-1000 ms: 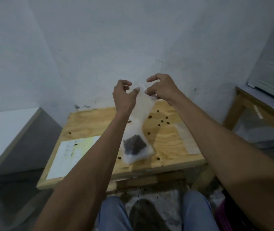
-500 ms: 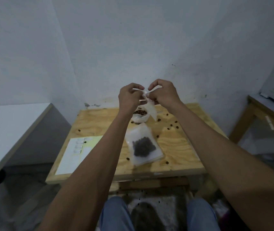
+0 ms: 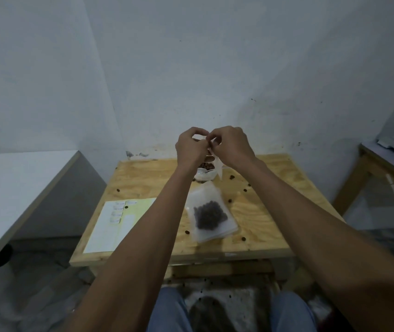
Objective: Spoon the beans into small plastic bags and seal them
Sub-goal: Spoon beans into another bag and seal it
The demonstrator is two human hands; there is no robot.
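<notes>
Plastic empty bag (image 3: pixel 218 167) dangles below both pinching hands, left hand (image 3: pixel 189 149) and right hand (image 3: pixel 233 146); beans bowl (image 3: pixel 205 172) sits directly beneath.

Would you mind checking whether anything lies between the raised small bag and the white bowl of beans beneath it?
Nothing visible does. Both hands, left hand and right hand, pinch the small translucent plastic bag directly above the white bowl of brown beans, with only air between.

Pale wood table (image 3: pixel 263 212), dark brown beans (image 3: pixel 209 215), white/yellow paper (image 3: pixel 116 226)
</notes>
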